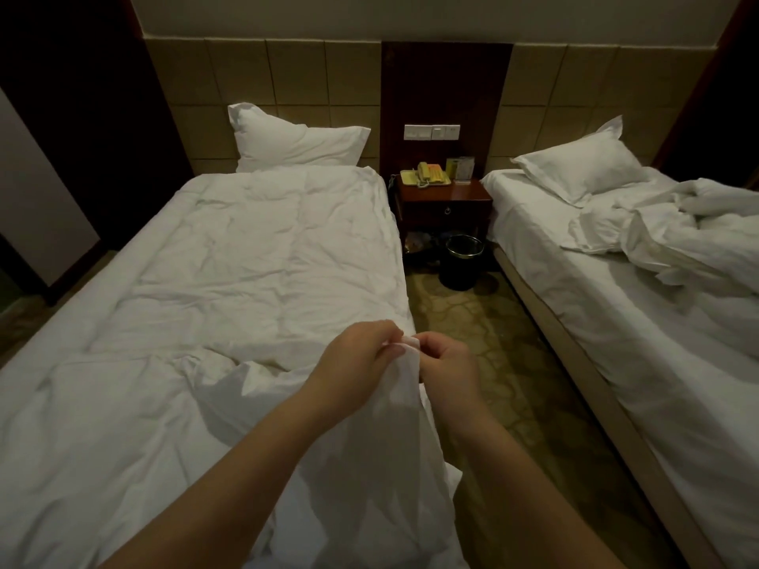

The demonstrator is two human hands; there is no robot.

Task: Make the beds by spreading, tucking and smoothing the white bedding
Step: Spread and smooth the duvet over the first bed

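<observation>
Head view: the left bed's duvet (246, 260) lies spread but creased.
Grip: your left hand (357, 357) and right hand (449, 363) both pinch its near corner (408, 346), raised.
Remaining: lay and smooth that corner; the right bed's duvet (681, 240) lies bunched.

Plain white: the duvet (246, 260) on the left, the left pillow (295, 139), the right pillow (575, 168) and the rumpled bedding (677, 240) on the right. The far nightstand (447, 209) is dark reddish-brown, its telephone (427, 174) yellow, the bin (460, 264) black with a silvery rim. The carpet (493, 342) is olive-brown with dark cobble-like outlines; the wall tiles (295, 71) are beige.
</observation>
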